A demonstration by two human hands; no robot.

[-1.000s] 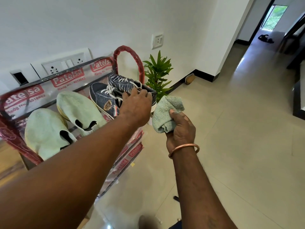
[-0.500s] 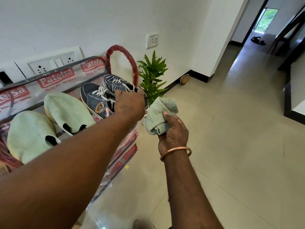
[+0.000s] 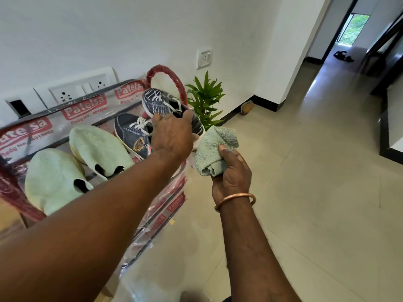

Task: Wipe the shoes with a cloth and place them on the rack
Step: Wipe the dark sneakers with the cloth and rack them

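Gripping dark sneaker in left hand — cloth bunched in right hand.

"Patelsa" and "Redg No.. 4018662" in white on red labels along the plastic-wrapped rack

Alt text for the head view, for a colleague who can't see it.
The left hand grips a dark laced sneaker at the right end of the plastic-wrapped shoe rack, beside the matching sneaker and two pale green slip-ons. The right hand holds a bunched green cloth beside that sneaker.
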